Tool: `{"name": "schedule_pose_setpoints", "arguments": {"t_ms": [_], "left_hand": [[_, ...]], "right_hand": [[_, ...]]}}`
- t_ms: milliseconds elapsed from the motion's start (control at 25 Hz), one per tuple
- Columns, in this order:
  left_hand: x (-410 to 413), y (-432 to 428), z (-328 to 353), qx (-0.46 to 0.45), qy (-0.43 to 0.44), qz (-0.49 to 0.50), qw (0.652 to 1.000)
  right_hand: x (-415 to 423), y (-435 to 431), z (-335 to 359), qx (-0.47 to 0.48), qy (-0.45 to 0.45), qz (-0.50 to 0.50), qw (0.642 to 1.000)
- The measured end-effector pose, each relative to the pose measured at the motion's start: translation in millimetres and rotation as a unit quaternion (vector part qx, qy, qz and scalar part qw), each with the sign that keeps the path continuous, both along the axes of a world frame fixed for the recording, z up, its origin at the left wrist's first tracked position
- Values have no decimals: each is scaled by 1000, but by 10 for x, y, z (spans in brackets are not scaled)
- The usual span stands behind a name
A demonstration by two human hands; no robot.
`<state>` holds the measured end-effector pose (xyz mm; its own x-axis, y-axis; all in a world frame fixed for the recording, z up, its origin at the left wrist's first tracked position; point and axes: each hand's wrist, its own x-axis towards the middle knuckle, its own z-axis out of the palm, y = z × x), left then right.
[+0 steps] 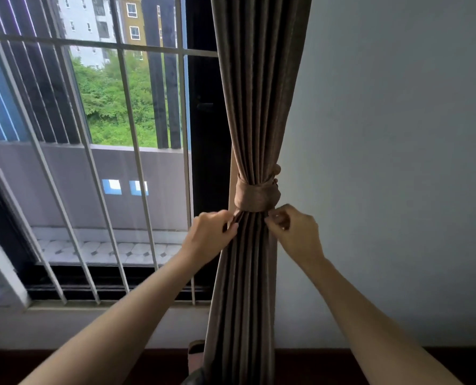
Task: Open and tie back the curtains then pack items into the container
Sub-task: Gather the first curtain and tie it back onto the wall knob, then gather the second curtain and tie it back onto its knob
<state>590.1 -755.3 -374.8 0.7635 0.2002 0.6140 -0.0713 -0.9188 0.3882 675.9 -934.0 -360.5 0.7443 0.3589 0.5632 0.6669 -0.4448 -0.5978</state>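
Head view: brown pleated fabric curtain (255, 107) hangs gathered at the window's right edge, cinched by a matching fabric tieback (256, 194). Left hand (212, 232) and right hand (298, 232) pinch pleats just beneath, apparently. Tugging downward could loosen the band.

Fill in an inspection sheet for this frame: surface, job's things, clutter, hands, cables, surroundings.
Surface: window sill, bare where visible.
Job's things: brown curtain gathered at the window's right edge; matching tieback wrapped around it. No container seen.
Clutter: a dark object at the curtain's foot, too cut off to identify.
Hands: left hand and right hand pinch curtain folds just below the tieback, one on each side.
Cables: nothing seen.
Surroundings: white window bars, buildings and trees outside, plain wall at right.
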Motion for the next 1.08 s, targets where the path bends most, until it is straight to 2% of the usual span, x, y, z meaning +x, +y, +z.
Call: {"name": "schedule_pose_setpoints", "arguments": {"t_ms": [120,240,320,400,560,680,880,1080], "left_hand": [[-135,233,224,24,-90,-4,996],[-267,594,328,44,-95,56,993],[-338,924,308,53,-53,110,991],[-432,1295,239,37,26,161,986],[-696,2098,182,60,192,241,949],[-922,2589,341,69,264,265,925],[-1498,3385,1028,75,299,340,888],[-2179,4052,1598,47,273,406,871]], "right_hand": [[-121,111,146,38,-86,19,995],[-366,556,246,-2,-126,102,987],[-472,948,240,-33,-138,136,980],[-538,1365,171,-84,-134,159,975],[-626,2261,105,-182,-125,236,946],[-686,2830,261,-214,-129,294,922],[-937,3790,821,-238,-139,364,889],[-1467,4687,1199,-217,-160,436,859]]}}
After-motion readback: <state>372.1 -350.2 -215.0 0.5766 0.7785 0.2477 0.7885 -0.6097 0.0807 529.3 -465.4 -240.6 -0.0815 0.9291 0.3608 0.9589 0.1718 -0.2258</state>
